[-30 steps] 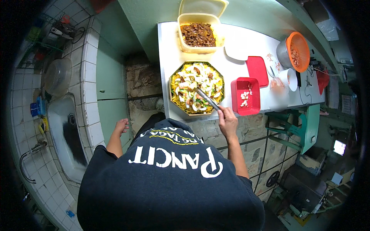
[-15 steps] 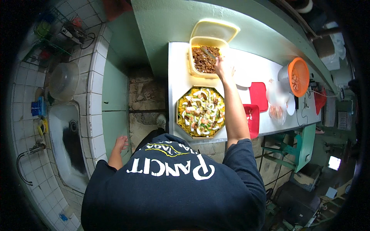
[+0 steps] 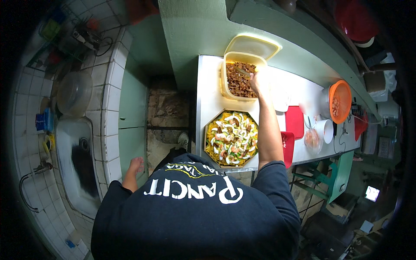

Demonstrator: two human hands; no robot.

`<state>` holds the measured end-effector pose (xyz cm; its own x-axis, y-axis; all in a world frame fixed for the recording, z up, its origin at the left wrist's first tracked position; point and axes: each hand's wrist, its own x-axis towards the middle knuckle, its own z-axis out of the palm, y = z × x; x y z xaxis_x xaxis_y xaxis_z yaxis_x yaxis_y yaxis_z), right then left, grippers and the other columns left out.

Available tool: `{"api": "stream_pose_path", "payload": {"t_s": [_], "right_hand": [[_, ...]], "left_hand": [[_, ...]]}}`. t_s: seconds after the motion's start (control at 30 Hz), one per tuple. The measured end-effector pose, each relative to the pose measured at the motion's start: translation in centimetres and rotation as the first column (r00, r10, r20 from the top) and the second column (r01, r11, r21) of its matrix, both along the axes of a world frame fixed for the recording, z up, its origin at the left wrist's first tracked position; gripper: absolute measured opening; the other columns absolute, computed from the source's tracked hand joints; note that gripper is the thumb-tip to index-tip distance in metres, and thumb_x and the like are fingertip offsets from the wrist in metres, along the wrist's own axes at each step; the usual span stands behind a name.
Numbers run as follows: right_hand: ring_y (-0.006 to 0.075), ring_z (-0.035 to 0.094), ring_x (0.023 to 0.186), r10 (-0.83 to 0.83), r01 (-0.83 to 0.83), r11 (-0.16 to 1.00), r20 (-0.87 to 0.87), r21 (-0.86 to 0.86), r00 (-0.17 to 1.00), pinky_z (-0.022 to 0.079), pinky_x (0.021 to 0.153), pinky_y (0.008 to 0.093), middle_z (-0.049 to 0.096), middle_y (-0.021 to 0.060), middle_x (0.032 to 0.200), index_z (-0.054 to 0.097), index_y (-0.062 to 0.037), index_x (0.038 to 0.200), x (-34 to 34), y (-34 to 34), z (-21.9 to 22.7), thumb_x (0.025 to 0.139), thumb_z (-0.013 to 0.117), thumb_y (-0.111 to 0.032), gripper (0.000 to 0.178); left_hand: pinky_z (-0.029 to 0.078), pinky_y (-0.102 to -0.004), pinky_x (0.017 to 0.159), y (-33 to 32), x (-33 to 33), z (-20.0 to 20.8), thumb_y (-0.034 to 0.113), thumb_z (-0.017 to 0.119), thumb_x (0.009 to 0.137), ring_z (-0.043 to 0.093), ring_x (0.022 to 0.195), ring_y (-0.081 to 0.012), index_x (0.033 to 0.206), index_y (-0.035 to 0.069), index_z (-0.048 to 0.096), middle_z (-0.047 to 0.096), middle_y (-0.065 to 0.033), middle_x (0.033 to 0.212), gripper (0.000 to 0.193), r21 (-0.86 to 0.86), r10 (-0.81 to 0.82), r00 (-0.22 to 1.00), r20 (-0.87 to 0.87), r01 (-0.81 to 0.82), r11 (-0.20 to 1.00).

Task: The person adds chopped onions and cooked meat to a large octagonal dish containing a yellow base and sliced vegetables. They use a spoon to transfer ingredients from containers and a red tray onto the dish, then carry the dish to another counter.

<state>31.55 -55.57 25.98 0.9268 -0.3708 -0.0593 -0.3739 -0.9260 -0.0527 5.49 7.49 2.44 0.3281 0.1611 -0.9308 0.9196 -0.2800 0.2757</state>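
My right hand (image 3: pixel 256 82) is closed on a grey metal spoon (image 3: pixel 242 72), its end down among dark brown chopped bits (image 3: pixel 238 82). They partly fill a yellow plastic container (image 3: pixel 224 82), whose hinged-back lid (image 3: pixel 251 45) stands against the green wall. Nearer to me sits an octagonal tray (image 3: pixel 206 151) of yellow noodles topped with egg slices, shrimp, greens and brown bits. My right forearm passes beside this tray. Off to the left, my left hand (image 3: pixel 136 165) hangs low by the green cabinet, holding nothing, its fingers loosely apart.
Right of my forearm lie red containers (image 3: pixel 294 122), a clear bag (image 3: pixel 312 141) of pinkish food and a white tub (image 3: pixel 328 131). An orange colander (image 3: pixel 346 102) rests farther right on the white table (image 3: pixel 203 95). At left is a sink (image 3: pixel 65 173); a green stool (image 3: pixel 316 175) stands below the table.
The whole view has shifted, with the table lower and farther right in it. My right hand stays at the yellow container with the spoon. The left hand still hangs at the side.
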Motion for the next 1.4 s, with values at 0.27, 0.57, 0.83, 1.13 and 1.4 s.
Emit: {"api": "stream_pose_path", "payload": {"t_s": [0.27,0.57,0.83,1.13,1.4], "right_hand": [[0.0362,0.066,0.085,-0.012,-0.006,0.996,0.200,0.091,0.980,0.050,0.078,0.0468,0.068,0.0191,0.088,0.069,-0.0060,0.094,-2.3,-0.2,2.4,0.090,0.054,-0.033,0.031],[0.0393,0.065,0.080,-0.117,0.078,0.986,0.277,0.148,0.954,0.050,0.074,0.0480,0.067,0.0189,0.081,0.068,-0.0167,0.102,-11.5,-1.5,4.0,0.093,0.050,-0.036,0.028],[0.0282,0.062,0.066,-0.020,-0.160,0.896,0.400,0.413,0.916,0.046,0.058,0.0373,0.060,0.0122,0.077,0.066,-0.0041,0.089,-32.0,1.4,7.0,0.088,0.061,-0.014,0.011],[0.0316,0.062,0.072,-0.014,-0.039,0.959,0.188,0.279,0.982,0.048,0.063,0.0423,0.059,0.0089,0.083,0.067,-0.0114,0.094,-39.0,3.1,4.6,0.090,0.059,-0.022,0.014],[0.0323,0.063,0.076,-0.093,0.040,0.953,0.164,0.301,0.982,0.049,0.064,0.0433,0.059,0.0079,0.084,0.066,-0.0110,0.095,-41.1,2.4,5.6,0.091,0.057,-0.023,0.016]], "left_hand": [[0.045,-0.0390,0.074,-2.0,2.7,2.0,0.034,0.050,0.094,0.059,0.086,-0.0191,0.126,0.016,0.054,0.060,-0.0032,0.113,0.037,-0.013,-0.061,0.996,0.058,0.062,0.998],[0.045,-0.0394,0.074,-2.4,1.0,1.0,0.034,0.050,0.094,0.059,0.083,-0.0174,0.121,0.019,0.057,0.060,0.0013,0.104,0.032,-0.014,-0.138,0.990,0.036,0.138,0.990],[0.045,-0.0367,0.067,-2.8,-0.7,1.4,0.035,0.053,0.093,0.059,0.079,-0.0156,0.117,0.018,0.058,0.060,0.0029,0.101,0.030,0.018,-0.190,0.981,0.026,0.190,0.982],[0.045,-0.0341,0.065,-6.4,0.0,1.9,0.036,0.052,0.093,0.059,0.077,-0.0128,0.120,0.021,0.058,0.061,0.0045,0.101,0.032,0.017,-0.291,0.955,0.054,0.290,0.957],[0.045,-0.0332,0.063,-6.6,-0.1,2.9,0.034,0.051,0.094,0.059,0.076,-0.0124,0.120,0.022,0.058,0.061,0.0056,0.100,0.030,0.041,-0.288,0.956,0.052,0.286,0.957]]}}
